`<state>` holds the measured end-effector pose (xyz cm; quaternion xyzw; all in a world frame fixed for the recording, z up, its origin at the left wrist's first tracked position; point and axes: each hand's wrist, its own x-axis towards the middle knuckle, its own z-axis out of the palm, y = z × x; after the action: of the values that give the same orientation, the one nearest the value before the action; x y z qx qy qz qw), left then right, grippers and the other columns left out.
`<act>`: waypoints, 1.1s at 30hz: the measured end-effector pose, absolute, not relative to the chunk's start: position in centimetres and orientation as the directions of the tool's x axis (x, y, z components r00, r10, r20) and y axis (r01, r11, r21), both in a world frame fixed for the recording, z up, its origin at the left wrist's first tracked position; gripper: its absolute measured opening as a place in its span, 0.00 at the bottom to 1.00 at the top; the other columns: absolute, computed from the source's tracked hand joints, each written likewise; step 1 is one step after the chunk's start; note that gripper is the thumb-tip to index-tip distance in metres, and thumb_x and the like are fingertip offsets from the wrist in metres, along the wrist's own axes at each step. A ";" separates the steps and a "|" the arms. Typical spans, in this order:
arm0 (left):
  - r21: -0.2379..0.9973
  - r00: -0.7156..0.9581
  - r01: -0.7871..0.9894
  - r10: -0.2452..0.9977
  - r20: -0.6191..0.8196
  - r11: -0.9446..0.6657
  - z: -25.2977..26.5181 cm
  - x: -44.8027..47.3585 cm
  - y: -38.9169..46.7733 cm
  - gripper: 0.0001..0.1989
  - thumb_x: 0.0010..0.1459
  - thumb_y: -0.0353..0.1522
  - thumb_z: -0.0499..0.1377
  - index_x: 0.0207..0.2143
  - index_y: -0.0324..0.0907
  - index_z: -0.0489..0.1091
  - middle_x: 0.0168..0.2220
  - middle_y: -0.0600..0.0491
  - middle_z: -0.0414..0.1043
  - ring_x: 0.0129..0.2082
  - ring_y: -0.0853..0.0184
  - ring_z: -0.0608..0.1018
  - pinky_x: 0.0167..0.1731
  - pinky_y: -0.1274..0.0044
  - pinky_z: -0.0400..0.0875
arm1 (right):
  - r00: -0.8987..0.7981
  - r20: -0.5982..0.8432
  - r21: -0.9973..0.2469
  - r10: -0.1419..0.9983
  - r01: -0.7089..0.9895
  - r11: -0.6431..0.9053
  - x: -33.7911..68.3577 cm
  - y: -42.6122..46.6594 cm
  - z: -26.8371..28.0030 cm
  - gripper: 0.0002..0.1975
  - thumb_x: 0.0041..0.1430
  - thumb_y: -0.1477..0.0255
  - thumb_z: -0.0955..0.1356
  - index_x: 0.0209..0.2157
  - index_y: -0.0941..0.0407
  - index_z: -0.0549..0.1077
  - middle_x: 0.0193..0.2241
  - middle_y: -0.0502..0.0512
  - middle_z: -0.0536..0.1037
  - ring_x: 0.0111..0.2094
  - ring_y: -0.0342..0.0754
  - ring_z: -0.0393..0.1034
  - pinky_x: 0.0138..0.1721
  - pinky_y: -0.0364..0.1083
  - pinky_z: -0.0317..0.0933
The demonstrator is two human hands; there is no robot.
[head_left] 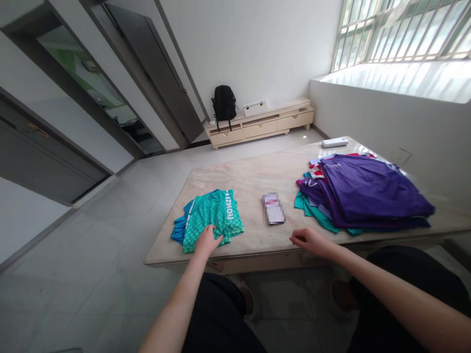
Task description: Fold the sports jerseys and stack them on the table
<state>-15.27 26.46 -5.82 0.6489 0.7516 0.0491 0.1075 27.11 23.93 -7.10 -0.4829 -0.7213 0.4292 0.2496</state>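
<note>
Left hand [206, 241] flat, grip wide, on folded teal patterned garment [211, 215]; right hand [308, 240] loosely curled, empty, on beige marble table [253, 181].

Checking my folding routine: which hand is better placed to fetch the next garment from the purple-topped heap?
Probably the right hand: it rests empty on the marble tabletop nearer the purple-topped clothes heap; the left hand lies on the folded teal shirt.

Glossy marble table [253, 181]; sheeny cloth teal garment [215, 213], purple pile [368, 191].
</note>
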 end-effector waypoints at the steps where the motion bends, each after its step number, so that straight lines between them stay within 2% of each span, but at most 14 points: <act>1: 0.211 -0.133 0.966 0.987 -0.094 0.150 -5.6 -15.4 26.6 0.17 0.57 0.38 0.62 0.48 0.41 0.69 0.53 0.42 0.74 0.54 0.55 0.75 0.51 0.72 0.67 | -0.470 -0.062 -0.835 0.880 0.508 0.212 26.6 23.4 -7.5 0.17 0.61 0.59 0.67 0.26 0.56 0.78 0.20 0.50 0.74 0.23 0.44 0.62 0.27 0.43 0.49; 5: 0.240 -0.155 0.956 0.985 -0.076 0.169 -5.0 -15.6 27.3 0.02 0.57 0.31 0.61 0.34 0.42 0.72 0.44 0.47 0.76 0.45 0.59 0.78 0.45 0.74 0.68 | -0.554 -0.097 -0.785 0.827 0.553 0.279 26.4 22.6 -8.6 0.12 0.60 0.65 0.67 0.31 0.55 0.81 0.24 0.53 0.79 0.26 0.47 0.68 0.29 0.43 0.52; 10: 0.337 -0.237 0.911 0.971 -0.037 0.236 -4.6 -15.3 27.9 0.05 0.56 0.29 0.61 0.26 0.42 0.73 0.38 0.48 0.78 0.41 0.59 0.78 0.43 0.74 0.69 | -0.538 -0.141 -0.800 0.831 0.556 0.224 27.4 22.9 -8.6 0.15 0.64 0.63 0.64 0.36 0.55 0.81 0.23 0.53 0.80 0.25 0.49 0.71 0.29 0.44 0.56; 14: 0.445 -0.325 0.857 0.942 0.078 0.259 -2.7 -15.0 28.1 0.05 0.57 0.31 0.60 0.28 0.41 0.73 0.37 0.46 0.77 0.40 0.58 0.78 0.44 0.72 0.70 | -0.490 -0.137 -0.831 0.861 0.530 0.170 27.9 23.0 -8.6 0.16 0.64 0.61 0.64 0.35 0.55 0.81 0.23 0.53 0.80 0.26 0.49 0.72 0.30 0.44 0.58; 16: 0.508 -0.364 0.829 0.916 0.169 0.235 -1.3 -13.7 27.8 0.08 0.60 0.33 0.56 0.33 0.39 0.73 0.40 0.44 0.76 0.42 0.58 0.77 0.47 0.70 0.70 | -0.466 -0.185 -0.896 0.865 0.442 0.047 27.7 22.9 -8.9 0.17 0.63 0.59 0.66 0.35 0.56 0.80 0.23 0.53 0.80 0.24 0.48 0.72 0.28 0.44 0.59; 19: 0.609 -0.367 0.779 0.896 0.251 0.148 0.9 -9.0 25.7 0.15 0.66 0.38 0.50 0.44 0.38 0.72 0.41 0.44 0.76 0.40 0.61 0.78 0.44 0.73 0.72 | -0.468 -0.357 -0.934 0.808 0.189 -0.302 26.7 22.4 -8.7 0.22 0.58 0.52 0.69 0.38 0.59 0.78 0.26 0.55 0.80 0.24 0.48 0.73 0.27 0.44 0.64; 21: 0.710 -0.259 0.703 0.944 0.202 0.041 2.1 -4.1 23.0 0.17 0.67 0.41 0.51 0.45 0.40 0.72 0.37 0.49 0.77 0.34 0.65 0.79 0.37 0.77 0.74 | -0.543 -0.445 -0.835 0.712 -0.036 -0.550 25.9 22.0 -7.8 0.28 0.57 0.48 0.69 0.45 0.58 0.77 0.34 0.58 0.83 0.31 0.51 0.77 0.33 0.47 0.70; 22: 0.856 -0.090 0.516 0.991 0.103 -0.042 2.7 -1.5 21.3 0.17 0.65 0.44 0.55 0.44 0.41 0.74 0.36 0.49 0.77 0.32 0.65 0.79 0.35 0.77 0.73 | -0.595 -0.455 -0.755 0.662 -0.138 -0.642 25.5 21.7 -7.2 0.30 0.57 0.47 0.68 0.48 0.57 0.76 0.38 0.60 0.83 0.36 0.53 0.79 0.37 0.50 0.71; 23: 0.939 0.210 0.341 0.977 -0.034 -0.041 3.2 0.9 19.7 0.17 0.63 0.45 0.59 0.43 0.42 0.75 0.36 0.49 0.78 0.34 0.63 0.80 0.36 0.75 0.74 | -0.646 -0.448 -0.672 0.618 -0.213 -0.709 25.1 21.4 -6.5 0.31 0.57 0.46 0.68 0.49 0.57 0.76 0.41 0.61 0.82 0.41 0.55 0.79 0.41 0.52 0.71; 24: 0.969 0.508 0.248 0.850 -0.140 0.011 3.6 3.1 18.2 0.18 0.61 0.46 0.62 0.44 0.43 0.77 0.39 0.48 0.79 0.37 0.61 0.81 0.40 0.73 0.75 | -0.691 -0.431 -0.609 0.581 -0.252 -0.752 24.8 21.2 -6.0 0.31 0.58 0.46 0.68 0.49 0.57 0.76 0.43 0.62 0.82 0.45 0.57 0.78 0.44 0.54 0.71; 26: 0.974 0.788 0.180 0.574 -0.225 0.135 4.0 6.1 15.9 0.22 0.58 0.46 0.64 0.50 0.45 0.77 0.45 0.45 0.80 0.44 0.56 0.82 0.45 0.68 0.75 | -0.740 -0.411 -0.573 0.532 -0.245 -0.782 24.1 20.6 -5.4 0.25 0.57 0.52 0.70 0.44 0.59 0.79 0.42 0.62 0.82 0.46 0.58 0.77 0.46 0.54 0.70; 29: 0.944 0.859 0.176 0.425 -0.286 0.280 3.0 7.1 15.0 0.29 0.56 0.50 0.65 0.56 0.46 0.74 0.49 0.42 0.79 0.44 0.54 0.82 0.44 0.65 0.75 | -0.693 -0.431 -0.661 0.577 -0.193 -0.725 23.1 19.7 -6.1 0.11 0.49 0.69 0.74 0.35 0.59 0.78 0.32 0.53 0.82 0.35 0.49 0.76 0.38 0.45 0.69; 31: 0.929 0.844 0.169 0.438 -0.309 0.330 1.4 6.4 15.3 0.30 0.56 0.51 0.64 0.56 0.44 0.73 0.48 0.40 0.79 0.41 0.56 0.83 0.42 0.66 0.76 | -0.601 -0.464 -0.721 0.651 -0.171 -0.671 22.6 19.0 -7.2 0.07 0.46 0.75 0.73 0.31 0.58 0.75 0.25 0.47 0.79 0.27 0.43 0.72 0.29 0.40 0.65; 33: 0.925 0.784 0.171 0.522 -0.337 0.340 -0.4 5.6 15.9 0.28 0.58 0.50 0.64 0.53 0.42 0.74 0.44 0.41 0.80 0.35 0.60 0.83 0.37 0.71 0.75 | -0.548 -0.511 -0.745 0.662 -0.100 -0.659 22.2 18.7 -8.3 0.05 0.48 0.72 0.71 0.28 0.57 0.72 0.21 0.47 0.76 0.22 0.43 0.70 0.23 0.39 0.61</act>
<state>5.65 15.87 -0.42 0.5627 0.3078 0.1157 0.7585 22.16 18.65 -8.26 -0.4133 -0.3398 0.8116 0.2346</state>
